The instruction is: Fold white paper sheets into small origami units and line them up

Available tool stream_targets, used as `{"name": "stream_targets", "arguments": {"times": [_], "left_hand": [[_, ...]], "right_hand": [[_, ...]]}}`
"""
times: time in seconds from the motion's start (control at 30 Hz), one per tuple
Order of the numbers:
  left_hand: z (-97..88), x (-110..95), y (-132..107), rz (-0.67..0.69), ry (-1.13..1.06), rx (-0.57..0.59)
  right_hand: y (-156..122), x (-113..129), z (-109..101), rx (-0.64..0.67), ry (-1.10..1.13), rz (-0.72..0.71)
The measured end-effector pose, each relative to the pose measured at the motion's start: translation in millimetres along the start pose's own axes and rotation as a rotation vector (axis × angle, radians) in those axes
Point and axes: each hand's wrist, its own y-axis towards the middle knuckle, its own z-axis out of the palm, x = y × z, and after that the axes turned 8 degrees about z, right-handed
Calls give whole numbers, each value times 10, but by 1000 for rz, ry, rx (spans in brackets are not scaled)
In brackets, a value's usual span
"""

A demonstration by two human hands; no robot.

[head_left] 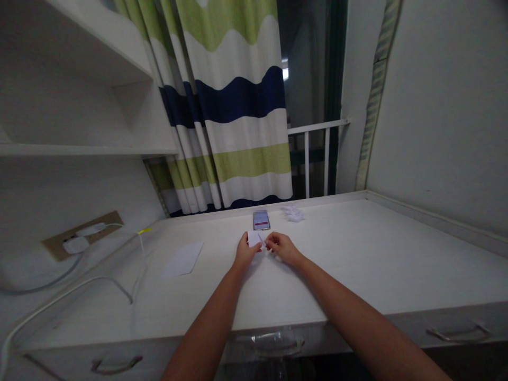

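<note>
Gripping a small white paper piece [253, 238] in left hand [243, 251], right hand [280, 246] curled beside it, its hold unclear, lit rectangular phone [261, 218] beyond

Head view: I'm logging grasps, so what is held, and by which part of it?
The left hand holds the white paper by its lower left part, thumb on top. Whether the right hand also grips it cannot be told.
</note>
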Motion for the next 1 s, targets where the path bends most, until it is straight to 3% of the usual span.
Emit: {"name": "stream_targets", "arguments": {"times": [0.3, 0.6, 0.8, 1.0], "left_hand": [[7, 24, 2, 71, 161, -48], [-1, 6, -3, 28, 23, 7], [-19, 0, -9, 75, -42, 99], [-29, -9, 5, 118, -23, 61]], "right_hand": [[-16, 26, 17, 18, -92, -23], [-31, 15, -7, 67, -29, -18], [4, 6, -2, 40, 185, 130], [-11, 167, -26, -6, 414, 351]]}}
